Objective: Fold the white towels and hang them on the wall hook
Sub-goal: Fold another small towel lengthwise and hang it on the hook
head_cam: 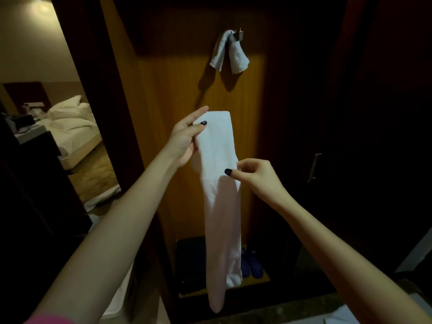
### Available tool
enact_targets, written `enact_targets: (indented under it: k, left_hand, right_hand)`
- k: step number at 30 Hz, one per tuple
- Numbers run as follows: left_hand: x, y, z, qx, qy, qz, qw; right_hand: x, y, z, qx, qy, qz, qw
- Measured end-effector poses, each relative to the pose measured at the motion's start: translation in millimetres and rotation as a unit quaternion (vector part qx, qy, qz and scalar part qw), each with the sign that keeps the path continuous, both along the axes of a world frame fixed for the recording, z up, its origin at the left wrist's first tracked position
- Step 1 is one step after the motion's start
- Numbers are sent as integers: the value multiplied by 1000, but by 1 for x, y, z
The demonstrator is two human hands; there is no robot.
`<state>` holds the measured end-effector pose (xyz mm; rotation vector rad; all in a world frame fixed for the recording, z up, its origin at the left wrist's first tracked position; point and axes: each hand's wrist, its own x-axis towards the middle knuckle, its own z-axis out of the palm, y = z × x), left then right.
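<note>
1. Nearest us, our left forearm (pixel 105 230) is leading to our left hand (pixel 184 139), which is pinching the top end of the long narrow white cloth towel (pixel 219 195), thumb in front.
2. Our right hand (pixel 254 176) is pinching its right edge lower down, and the towel is hanging vertically.
3. We are seeing the small metal wall hook (pixel 240 33) above and right of the left hand, the nearer one. It is already carrying a second white towel (pixel 237 54) against the orange wooden panel (pixel 168 90).

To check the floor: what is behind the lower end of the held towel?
Blue shoes show at the right edge of the towel; anything further left behind it is covered.
</note>
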<state>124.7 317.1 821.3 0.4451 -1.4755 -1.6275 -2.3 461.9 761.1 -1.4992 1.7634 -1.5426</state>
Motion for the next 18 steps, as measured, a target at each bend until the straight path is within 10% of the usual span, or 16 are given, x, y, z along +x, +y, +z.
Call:
enact_targets:
  k: [18]
  left_hand:
    - [2, -13, 7, -90, -87, 27, 992]
  right_hand:
    - [-7, -14, 2, 18, -32, 14, 999]
